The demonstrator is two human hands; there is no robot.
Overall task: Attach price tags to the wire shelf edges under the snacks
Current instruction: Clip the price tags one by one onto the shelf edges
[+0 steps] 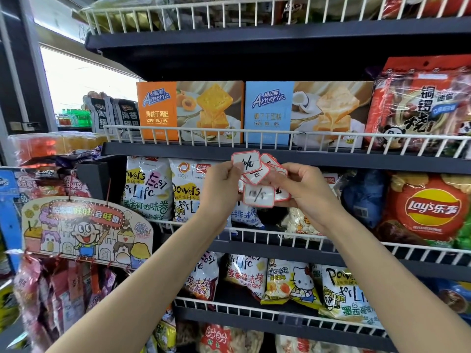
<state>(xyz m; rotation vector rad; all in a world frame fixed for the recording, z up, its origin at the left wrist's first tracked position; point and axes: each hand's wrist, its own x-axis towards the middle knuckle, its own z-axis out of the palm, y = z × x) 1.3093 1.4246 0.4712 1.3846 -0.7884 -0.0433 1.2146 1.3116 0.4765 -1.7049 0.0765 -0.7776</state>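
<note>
Both hands hold a fan of white price tags with red borders [257, 182] in front of the shelves. My left hand [224, 184] pinches the top tag [246, 161] by its lower left corner. My right hand [303, 187] grips the rest of the bunch from the right. Just above the tags runs a white wire shelf edge [204, 135] under an orange Ameria cake box [190, 112] and a blue Ameria cake box [308, 112]. Behind my forearms a lower wire edge [267, 238] fronts several snack bags.
A red snack bag [420, 103] and a Lay's chip bag [430, 210] fill the right side. A cartoon hanging display [86, 230] with packets sticks out at the left. Hello Kitty snack bags [293, 284] sit on the third shelf.
</note>
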